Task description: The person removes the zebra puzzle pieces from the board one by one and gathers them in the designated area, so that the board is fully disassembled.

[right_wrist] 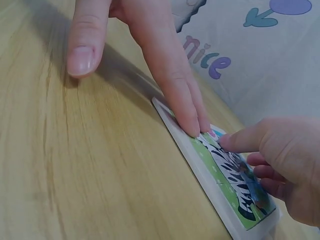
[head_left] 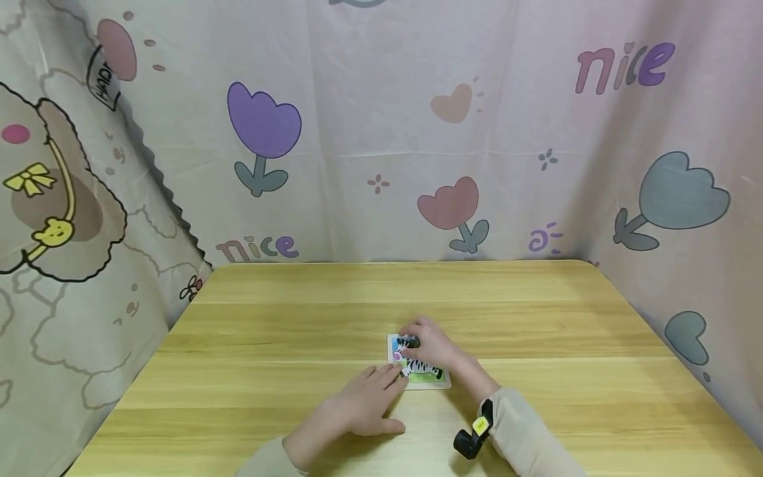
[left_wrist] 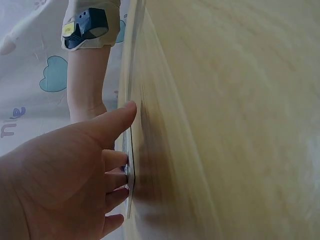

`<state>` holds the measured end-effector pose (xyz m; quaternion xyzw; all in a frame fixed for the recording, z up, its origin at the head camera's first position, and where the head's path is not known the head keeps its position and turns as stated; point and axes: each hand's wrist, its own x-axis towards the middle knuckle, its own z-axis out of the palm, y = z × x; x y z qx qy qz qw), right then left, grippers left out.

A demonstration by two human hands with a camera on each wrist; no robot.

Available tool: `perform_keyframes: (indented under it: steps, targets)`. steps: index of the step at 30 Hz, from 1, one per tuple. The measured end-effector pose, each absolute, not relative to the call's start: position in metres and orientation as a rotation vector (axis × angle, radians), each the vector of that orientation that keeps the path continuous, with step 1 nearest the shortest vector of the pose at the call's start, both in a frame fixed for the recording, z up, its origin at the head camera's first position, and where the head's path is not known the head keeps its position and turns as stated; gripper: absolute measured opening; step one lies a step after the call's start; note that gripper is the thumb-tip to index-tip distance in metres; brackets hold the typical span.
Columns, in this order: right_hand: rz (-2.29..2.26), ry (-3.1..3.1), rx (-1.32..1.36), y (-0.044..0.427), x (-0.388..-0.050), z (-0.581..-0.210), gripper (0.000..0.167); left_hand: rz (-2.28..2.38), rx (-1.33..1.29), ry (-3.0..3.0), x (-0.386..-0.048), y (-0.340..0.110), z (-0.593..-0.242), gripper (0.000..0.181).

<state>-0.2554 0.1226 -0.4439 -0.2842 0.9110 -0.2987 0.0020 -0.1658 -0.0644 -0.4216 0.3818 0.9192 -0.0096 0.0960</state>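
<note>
A small zebra picture puzzle (head_left: 424, 377) with a white border and green ground lies flat on the wooden table. Fine seams seem to cross its picture (right_wrist: 230, 182) in the right wrist view. My left hand (head_left: 372, 401) rests its extended fingertips on the board's near left part, with the thumb apart from it. The right hand (head_left: 434, 346) reaches over the far side, its thumb and curled fingers pinching at the zebra's head piece (head_left: 408, 342). How far that piece sits into the board is hidden by the fingers. Seen from the left wrist, the board (left_wrist: 131, 170) shows nearly edge-on.
The light wooden table (head_left: 286, 318) extends around the board, with its far edge against a printed curtain (head_left: 357, 119). A black wrist camera (head_left: 471, 442) with a yellow label hangs from the right sleeve (head_left: 530, 430), just above the tabletop.
</note>
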Motion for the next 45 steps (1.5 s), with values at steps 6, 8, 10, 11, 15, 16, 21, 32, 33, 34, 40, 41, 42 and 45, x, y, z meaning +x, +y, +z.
perform_keyframes:
  steps: [6, 8, 10, 11, 15, 16, 21, 32, 33, 34, 40, 41, 42, 45]
  targets:
    - [-0.868, 2.867, -0.916, 0.123, -0.256, -0.446, 0.036, 0.023, 1.124, 2.699, -0.165, -0.067, -0.422, 0.078]
    - [-0.844, 2.871, -0.923, 0.123, -0.256, -0.446, 0.036, 0.050, 1.124, 2.691, -0.166, -0.068, -0.422, 0.078]
    - [-0.825, 2.872, -0.917, 0.123, -0.256, -0.447, 0.036, 0.068, 1.123, 2.686, -0.166, -0.069, -0.421, 0.078]
    - [-0.822, 2.872, -0.915, 0.123, -0.256, -0.446, 0.036, 0.073, 1.123, 2.684, -0.166, -0.069, -0.421, 0.078]
    - [-0.805, 2.873, -0.907, 0.123, -0.257, -0.444, 0.036, 0.062, 1.135, 2.697, -0.168, -0.069, -0.421, 0.078]
    - [-0.795, 2.874, -0.906, 0.122, -0.257, -0.443, 0.036, 0.055, 1.136, 2.703, -0.168, -0.069, -0.422, 0.078]
    - [-0.774, 2.845, -0.906, 0.118, -0.258, -0.436, 0.034, 0.047, 1.132, 2.734, -0.170, -0.069, -0.424, 0.076]
    - [-0.833, 2.762, -0.846, 0.116, -0.265, -0.439, 0.030, 0.042, 1.169, 2.746, -0.172, -0.068, -0.426, 0.073]
    - [-0.845, 2.756, -0.838, 0.116, -0.265, -0.439, 0.029, 0.039, 1.172, 2.745, -0.172, -0.068, -0.426, 0.073]
    - [-0.857, 2.750, -0.828, 0.116, -0.265, -0.439, 0.029, 0.038, 1.174, 2.744, -0.172, -0.068, -0.426, 0.073]
    - [-0.933, 2.753, -0.802, 0.114, -0.264, -0.440, 0.029, 0.014, 1.176, 2.744, -0.171, -0.068, -0.427, 0.075]
    - [-0.961, 2.749, -0.801, 0.114, -0.264, -0.441, 0.028, 0.005, 1.176, 2.748, -0.171, -0.068, -0.427, 0.076]
    - [-0.996, 2.748, -0.797, 0.114, -0.263, -0.442, 0.027, -0.002, 1.172, 2.750, -0.171, -0.068, -0.427, 0.076]
    - [-1.084, 2.741, -0.800, 0.113, -0.262, -0.443, 0.030, -0.029, 1.165, 2.759, -0.171, -0.067, -0.426, 0.076]
